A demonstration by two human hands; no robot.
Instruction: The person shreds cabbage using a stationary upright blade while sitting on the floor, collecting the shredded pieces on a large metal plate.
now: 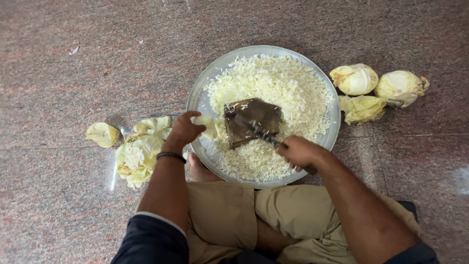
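A wide metal plate (201, 95) on the stone floor holds a heap of shredded cabbage (273, 83) around a dark wooden block (256, 115). My left hand (184, 131) grips a pale piece of cabbage (207, 123) at the plate's left rim. My right hand (299, 151) is closed on the handle of a knife (261, 133), whose blade lies across the block. I sit cross-legged behind the plate, and my bare foot (199, 170) touches its near rim.
Loose outer cabbage leaves (139, 151) lie on the floor to the left, one leaf (102, 134) further out. Two whole cabbages (355, 78) (400, 87) and a leafy piece (362, 108) rest to the right of the plate.
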